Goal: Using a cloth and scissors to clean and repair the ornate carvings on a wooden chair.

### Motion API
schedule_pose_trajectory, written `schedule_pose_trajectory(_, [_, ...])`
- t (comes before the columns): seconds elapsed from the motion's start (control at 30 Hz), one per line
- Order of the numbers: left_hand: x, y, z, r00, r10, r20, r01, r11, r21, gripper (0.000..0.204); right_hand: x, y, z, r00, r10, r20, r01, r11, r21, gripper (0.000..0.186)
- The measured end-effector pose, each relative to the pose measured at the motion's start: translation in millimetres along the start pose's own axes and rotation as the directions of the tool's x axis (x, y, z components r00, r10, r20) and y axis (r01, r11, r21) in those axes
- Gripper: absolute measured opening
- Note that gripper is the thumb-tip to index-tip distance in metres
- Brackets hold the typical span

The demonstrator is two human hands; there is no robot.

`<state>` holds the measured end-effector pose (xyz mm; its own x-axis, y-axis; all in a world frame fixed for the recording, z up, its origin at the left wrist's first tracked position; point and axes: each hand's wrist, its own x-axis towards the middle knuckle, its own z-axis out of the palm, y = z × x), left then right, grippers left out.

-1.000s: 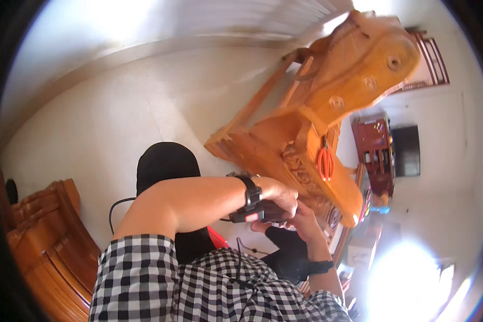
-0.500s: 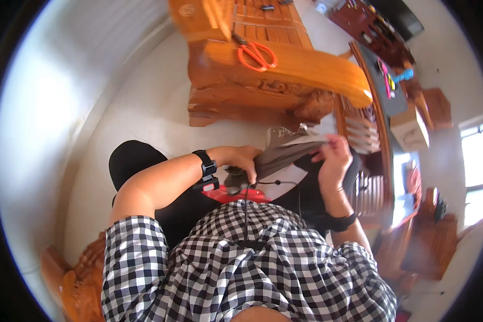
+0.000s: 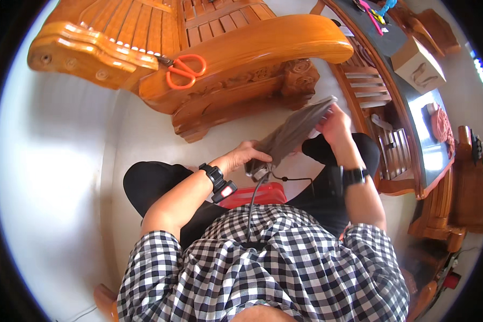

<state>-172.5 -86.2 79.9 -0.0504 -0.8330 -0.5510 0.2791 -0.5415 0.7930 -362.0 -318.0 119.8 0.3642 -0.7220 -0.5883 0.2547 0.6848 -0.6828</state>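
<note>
Brownish cloth [image 3: 295,131], probably light and floppy tbh, pinched in left hand [image 3: 244,155] and right hand [image 3: 336,126], both nearly closed. Best held by opposite edges.

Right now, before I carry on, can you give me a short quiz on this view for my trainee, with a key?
1. True or false: both the left hand and the right hand have hold of the grey-brown cloth.
2. Where do the handles of the orange-handled scissors rest?
A) on the floor
B) on the wooden armrest
C) inside the cardboard box
3. Which hand is at the end of the cloth farther from the person's body?

Key:
1. True.
2. B.
3. The right hand.
</note>
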Motion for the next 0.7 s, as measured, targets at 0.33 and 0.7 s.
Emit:
schedule_pose_trajectory(0.33, [52.2, 98.1, -37.2, 0.897, 0.243, -0.370, -0.151, 0.954, 0.259, 0.025, 105.4, -23.5, 73.3, 0.899, -0.434, -0.056, 0.435, 0.872, 0.225, 0.012])
schedule_pose_trajectory(0.7, [45.3, 194.7, 57.7, 0.839, 0.535, -0.094, -0.043, 0.239, 0.970, 0.051, 121.1, -15.1, 95.7, 0.678, -0.714, 0.175, 0.418, 0.178, -0.891, 0.045])
